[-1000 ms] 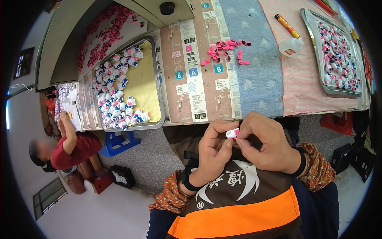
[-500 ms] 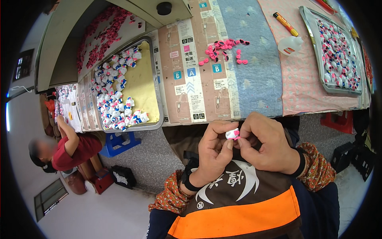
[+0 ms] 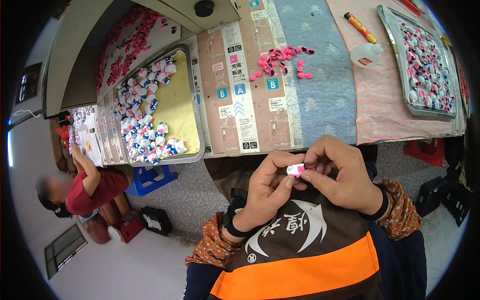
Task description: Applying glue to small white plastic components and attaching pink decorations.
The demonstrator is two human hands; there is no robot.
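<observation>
Between both hands, just off the table's near edge, is a small white figurine head (image 3: 295, 170) with a pink bow-like patch and a pink rim. My left hand (image 3: 266, 187) pinches it from the left, thumb underneath. From the other side my right hand (image 3: 342, 175) grips its pink edge with thumb and forefinger. Beyond them on the table lies a loose group of small pink pieces (image 3: 285, 54), some showing dark faces. To the left, a metal tray (image 3: 197, 125) lined with yellow holds many white, blue and pink figurine parts (image 3: 145, 130).
On the right are a white squeeze bottle (image 3: 366, 54), an orange-yellow marker-like tube (image 3: 360, 27) and a second metal tray (image 3: 430, 113) of small figurine pieces. A cabinet-like box (image 3: 75, 75) with pink pieces stands back left. Another person in a red shirt (image 3: 92, 187) works at far left.
The figurine head has shifted slightly right and down, turning a little in my fingers. My right fingers have moved up around it; both hands still hold it.
</observation>
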